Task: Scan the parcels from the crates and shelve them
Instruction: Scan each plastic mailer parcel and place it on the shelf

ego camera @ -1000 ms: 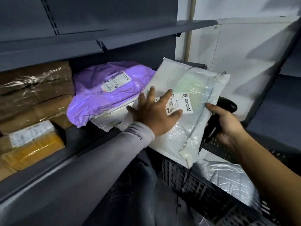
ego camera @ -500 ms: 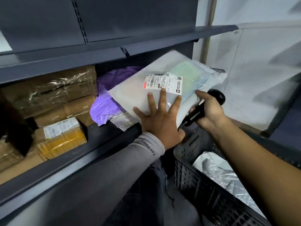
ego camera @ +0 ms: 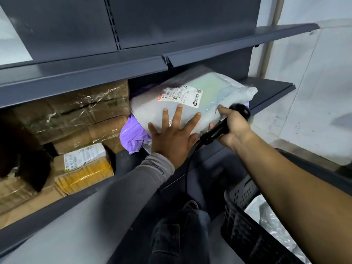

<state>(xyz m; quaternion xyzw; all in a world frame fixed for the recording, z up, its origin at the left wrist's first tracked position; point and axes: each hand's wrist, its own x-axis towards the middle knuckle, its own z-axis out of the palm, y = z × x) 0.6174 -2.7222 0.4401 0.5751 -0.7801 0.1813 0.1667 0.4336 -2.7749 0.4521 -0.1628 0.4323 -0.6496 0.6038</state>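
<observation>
shelving step in hand: left hand (ego camera: 172, 139) presses flat, fingers spread, on white parcel (ego camera: 192, 103); right hand (ego camera: 233, 128) grips scanner (ego camera: 224, 124) at its edge. parcel lies atop purple parcel (ego camera: 133, 136) on shelf (ego camera: 270, 92); next likely push deeper, release.

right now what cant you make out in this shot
- Purple parcel, head view: mostly buried under the white parcel.
- Label text: too small to read.
- Crate contents: cut off by the frame's lower right edge.
- Scanner face: hidden by the right hand.
</observation>
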